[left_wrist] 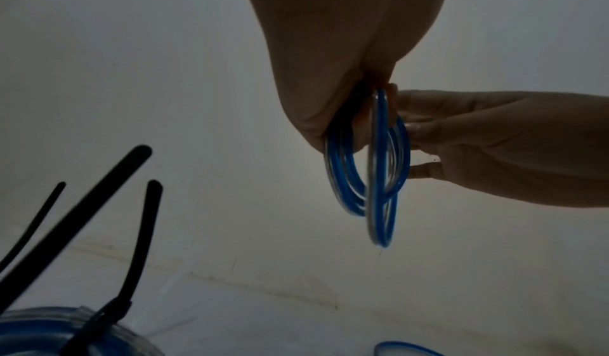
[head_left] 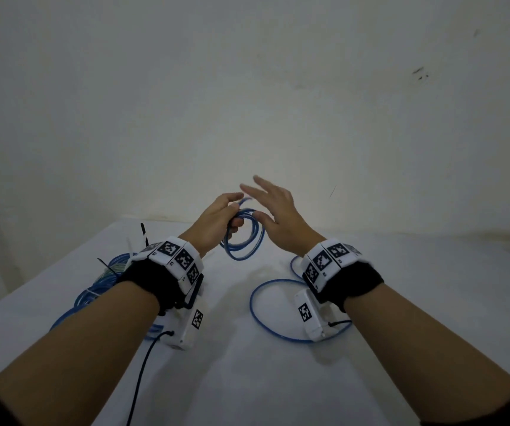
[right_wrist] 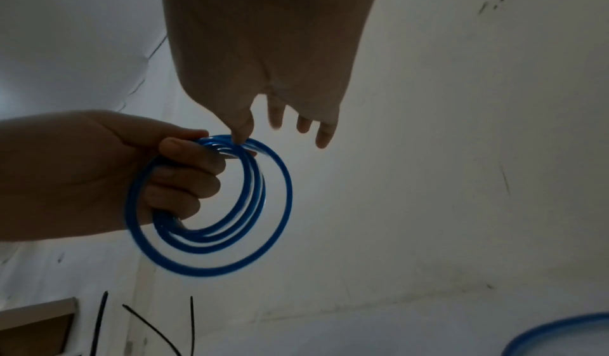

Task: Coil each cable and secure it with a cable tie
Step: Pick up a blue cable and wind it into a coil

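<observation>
My left hand point(head_left: 223, 216) grips a small coil of blue cable point(head_left: 244, 238) held up above the white table point(head_left: 232, 379); its fingers curl through the loops point(right_wrist: 211, 200). My right hand point(head_left: 273, 210) is beside the coil with fingers spread straight, and only its thumb touches the top of the loops point(right_wrist: 242, 137). In the left wrist view the coil point(left_wrist: 379, 169) hangs edge-on under the left hand, the right hand's fingers point(left_wrist: 418, 127) just behind it. The cable's loose run point(head_left: 266, 315) lies in a wide loop on the table under my right wrist.
A pile of coiled blue cables point(head_left: 100, 287) bound with black cable ties point(left_wrist: 99, 205) lies at the table's left, under my left wrist. A white wall stands close behind the table. A black cord point(head_left: 143, 373) trails from the left wrist unit.
</observation>
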`<act>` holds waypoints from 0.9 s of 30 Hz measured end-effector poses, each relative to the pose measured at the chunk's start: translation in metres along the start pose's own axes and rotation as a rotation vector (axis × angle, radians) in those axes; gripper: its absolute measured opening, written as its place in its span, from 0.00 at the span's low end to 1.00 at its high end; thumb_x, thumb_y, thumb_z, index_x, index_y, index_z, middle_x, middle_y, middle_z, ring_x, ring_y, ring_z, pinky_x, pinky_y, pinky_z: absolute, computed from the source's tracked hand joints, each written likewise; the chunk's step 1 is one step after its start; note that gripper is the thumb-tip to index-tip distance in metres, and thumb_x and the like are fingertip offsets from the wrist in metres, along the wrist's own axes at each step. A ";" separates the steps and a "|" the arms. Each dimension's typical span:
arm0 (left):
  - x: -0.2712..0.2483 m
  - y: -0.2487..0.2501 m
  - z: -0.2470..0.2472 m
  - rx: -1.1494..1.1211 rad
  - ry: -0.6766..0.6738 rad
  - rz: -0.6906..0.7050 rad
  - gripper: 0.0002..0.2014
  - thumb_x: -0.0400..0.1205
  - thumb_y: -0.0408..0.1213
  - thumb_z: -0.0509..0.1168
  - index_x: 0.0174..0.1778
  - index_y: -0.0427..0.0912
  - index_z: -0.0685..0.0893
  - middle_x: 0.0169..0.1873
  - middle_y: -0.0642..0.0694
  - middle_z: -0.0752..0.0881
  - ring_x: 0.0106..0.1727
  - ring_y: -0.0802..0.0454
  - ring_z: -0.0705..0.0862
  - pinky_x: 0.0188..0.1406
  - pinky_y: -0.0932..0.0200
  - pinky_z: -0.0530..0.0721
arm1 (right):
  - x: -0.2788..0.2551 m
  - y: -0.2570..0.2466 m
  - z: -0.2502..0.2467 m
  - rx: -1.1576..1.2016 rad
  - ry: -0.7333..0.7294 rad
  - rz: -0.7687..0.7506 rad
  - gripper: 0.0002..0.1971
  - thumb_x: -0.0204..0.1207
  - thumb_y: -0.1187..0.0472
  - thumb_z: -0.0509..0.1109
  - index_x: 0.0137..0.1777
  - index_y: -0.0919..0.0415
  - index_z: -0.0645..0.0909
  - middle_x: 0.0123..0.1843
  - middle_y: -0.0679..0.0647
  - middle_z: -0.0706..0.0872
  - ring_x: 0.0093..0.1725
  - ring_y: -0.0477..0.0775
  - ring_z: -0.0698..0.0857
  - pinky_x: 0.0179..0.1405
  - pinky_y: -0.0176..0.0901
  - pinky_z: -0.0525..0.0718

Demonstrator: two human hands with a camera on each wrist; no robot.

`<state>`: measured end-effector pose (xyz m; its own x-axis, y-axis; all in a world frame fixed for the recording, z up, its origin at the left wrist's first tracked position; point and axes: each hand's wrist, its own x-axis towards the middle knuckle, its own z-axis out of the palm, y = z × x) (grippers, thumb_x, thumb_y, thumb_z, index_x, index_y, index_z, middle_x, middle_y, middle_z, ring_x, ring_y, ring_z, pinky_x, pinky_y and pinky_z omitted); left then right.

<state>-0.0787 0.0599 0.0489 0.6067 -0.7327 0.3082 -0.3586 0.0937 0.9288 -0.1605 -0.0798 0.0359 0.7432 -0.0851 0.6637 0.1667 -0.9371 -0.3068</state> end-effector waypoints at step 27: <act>0.015 0.020 0.127 -0.019 -0.297 0.007 0.24 0.87 0.51 0.47 0.54 0.34 0.80 0.27 0.49 0.71 0.28 0.56 0.76 0.34 0.62 0.78 | -0.083 0.035 -0.087 0.267 0.175 0.500 0.10 0.86 0.58 0.56 0.48 0.64 0.73 0.35 0.51 0.78 0.26 0.50 0.78 0.27 0.38 0.77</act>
<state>-0.1668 -0.0351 0.0460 0.3695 -0.8968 0.2433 -0.3467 0.1098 0.9315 -0.2725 -0.1348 0.0294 0.6595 -0.5704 0.4896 -0.0025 -0.6530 -0.7574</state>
